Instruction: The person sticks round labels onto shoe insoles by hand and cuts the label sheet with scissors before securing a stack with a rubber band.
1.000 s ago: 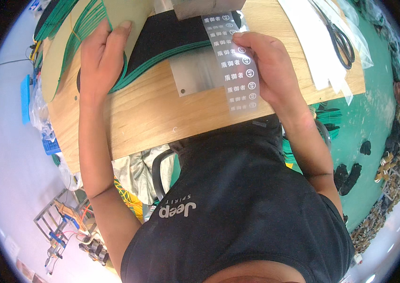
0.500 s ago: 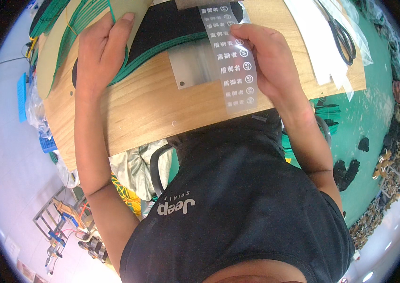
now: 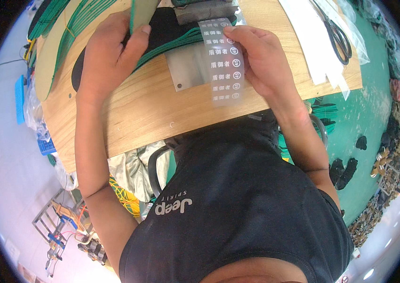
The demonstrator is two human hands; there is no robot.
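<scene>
My left hand (image 3: 108,54) is closed on a beige insole (image 3: 142,13) with a green edge, raised at the far side of the table. Beneath it lies a stack of black insoles (image 3: 160,30) with green edges. My right hand (image 3: 267,59) pinches the side of a clear film strip (image 3: 222,76) printed with a row of white marks; the strip hangs toward the table's near edge. A metal block (image 3: 207,14) sits at the far end of the strip, over the black insoles. Partly behind the strip is a thin metal plate (image 3: 185,78) with a hole in one corner.
More beige insoles (image 3: 60,49) with green edges are piled at the table's far left. Black-handled scissors (image 3: 337,42) rest on white sheets (image 3: 299,33) at the right. The wooden table's (image 3: 129,125) near edge is close to my body. Dark scraps (image 3: 344,172) lie on the green floor.
My left hand has moved right with the beige insole, toward the metal block. The film strip and my right hand have shifted slightly left. More of the metal block shows.
</scene>
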